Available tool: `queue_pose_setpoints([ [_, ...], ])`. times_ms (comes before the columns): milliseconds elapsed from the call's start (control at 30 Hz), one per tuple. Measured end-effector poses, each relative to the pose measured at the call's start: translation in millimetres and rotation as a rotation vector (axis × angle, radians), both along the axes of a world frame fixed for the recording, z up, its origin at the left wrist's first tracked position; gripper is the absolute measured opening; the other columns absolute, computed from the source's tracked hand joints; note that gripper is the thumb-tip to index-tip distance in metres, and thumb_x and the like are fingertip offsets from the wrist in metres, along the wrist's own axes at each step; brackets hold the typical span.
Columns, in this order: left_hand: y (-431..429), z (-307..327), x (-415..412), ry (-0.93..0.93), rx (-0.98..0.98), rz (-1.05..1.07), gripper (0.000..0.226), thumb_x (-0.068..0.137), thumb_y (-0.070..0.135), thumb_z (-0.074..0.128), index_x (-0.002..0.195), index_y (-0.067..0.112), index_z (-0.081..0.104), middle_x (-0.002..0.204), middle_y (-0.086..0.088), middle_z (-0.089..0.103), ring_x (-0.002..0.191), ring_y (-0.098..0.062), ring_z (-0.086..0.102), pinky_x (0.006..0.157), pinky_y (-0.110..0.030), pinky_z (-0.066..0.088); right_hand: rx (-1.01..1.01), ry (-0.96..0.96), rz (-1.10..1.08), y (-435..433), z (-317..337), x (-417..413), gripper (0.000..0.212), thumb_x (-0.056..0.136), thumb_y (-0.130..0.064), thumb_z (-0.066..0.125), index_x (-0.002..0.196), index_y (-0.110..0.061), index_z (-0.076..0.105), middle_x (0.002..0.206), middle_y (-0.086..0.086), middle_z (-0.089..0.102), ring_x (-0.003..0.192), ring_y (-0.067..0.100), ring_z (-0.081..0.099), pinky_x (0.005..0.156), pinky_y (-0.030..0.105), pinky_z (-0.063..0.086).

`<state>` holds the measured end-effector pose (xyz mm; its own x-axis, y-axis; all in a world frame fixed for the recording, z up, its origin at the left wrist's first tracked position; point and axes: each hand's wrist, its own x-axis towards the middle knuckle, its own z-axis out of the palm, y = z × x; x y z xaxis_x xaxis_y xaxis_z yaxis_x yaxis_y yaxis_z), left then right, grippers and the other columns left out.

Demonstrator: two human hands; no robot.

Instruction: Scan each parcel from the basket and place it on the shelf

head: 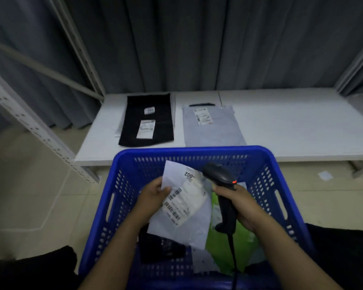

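Dark grey pleated curtain (197, 42) fills the far wall. White flat shelf board (291, 122) runs across the middle, with a pale perforated metal rack upright (29, 126) on its left. Beige tiled floor (29, 195) below, left and right.

Blue slotted plastic basket (197, 151) sits near, centre, its far rim just in front of the shelf edge.

On the shelf, far left: flat black plastic parcel (164, 126) with two white labels. Just right of it, apart, lies a flat pale grey mailer bag (214, 135) with one white label.

Inside the basket: a lime green plastic parcel (222, 252) on the right and a black wrapped item (159, 248) on the left, both on the bottom.

Pale grey-white plastic parcel (195, 227) is held tilted above the basket, label side up, over the green one.

Left hand (153, 195) pinches this parcel at its left edge, thumb on top, fingers underneath.

Right hand (241, 206) is wrapped round the grip of a black handheld barcode scanner (220, 176), fingers curled tight, head aimed left and far, just right of the held parcel.

White shipping label with barcodes (180, 204) faces up on the held parcel.

Black scanner cable (233, 254) drops toward the near edge.

White paper scrap (325, 175) lies on the floor, right.

Small red light (234, 182) glows on the scanner head.
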<state>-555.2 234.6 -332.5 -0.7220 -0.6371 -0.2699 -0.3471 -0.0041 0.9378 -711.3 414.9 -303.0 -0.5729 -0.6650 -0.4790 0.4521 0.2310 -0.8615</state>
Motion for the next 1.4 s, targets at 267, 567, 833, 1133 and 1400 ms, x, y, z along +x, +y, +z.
queue_pose_setpoints([
  [267,40,92,13,0.032,-0.169,-0.009,0.029,0.085,0.013,0.071,0.107,0.029,0.063,0.088,0.008,0.073,0.076,-0.006,0.070,0.059,-0.014,0.050,-0.216,-0.159,-0.172,18,51,16,0.024,0.081,-0.008,0.072,0.104,-0.003,0.068,0.091,0.014,0.075,0.085,0.027,0.070,0.082,0.040,0.055],
  [567,40,104,25,-0.053,-0.397,0.211,0.012,0.090,0.010,0.062,0.097,0.019,0.063,0.086,0.008,0.063,0.072,0.002,0.057,0.056,-0.018,0.042,-0.191,0.114,-0.133,28,84,15,0.029,0.086,-0.016,0.072,0.112,-0.007,0.065,0.100,0.016,0.074,0.085,0.032,0.072,0.077,0.043,0.059],
  [833,5,98,40,-0.187,-0.484,0.263,0.010,0.090,0.008,0.055,0.090,0.014,0.063,0.077,0.007,0.061,0.074,-0.014,0.058,0.063,-0.027,0.044,0.080,0.535,0.224,42,98,16,0.018,0.083,-0.018,0.074,0.086,-0.003,0.064,0.050,0.003,0.063,0.039,0.022,0.055,0.048,0.030,0.047],
  [1133,-6,91,51,-0.184,-0.463,0.319,0.009,0.090,0.010,0.057,0.089,0.012,0.066,0.081,0.000,0.066,0.073,-0.013,0.060,0.064,-0.027,0.046,0.103,0.543,0.284,43,107,26,0.019,0.087,-0.020,0.071,0.075,-0.008,0.061,0.045,0.000,0.061,0.038,0.019,0.055,0.049,0.029,0.048],
  [1400,-9,81,50,-0.197,-0.448,0.292,0.009,0.091,0.013,0.057,0.092,0.016,0.066,0.084,0.002,0.068,0.077,-0.012,0.065,0.067,-0.030,0.052,0.103,0.530,0.343,33,111,35,0.019,0.088,-0.022,0.070,0.076,-0.011,0.060,0.051,0.000,0.063,0.039,0.017,0.055,0.049,0.027,0.047],
])
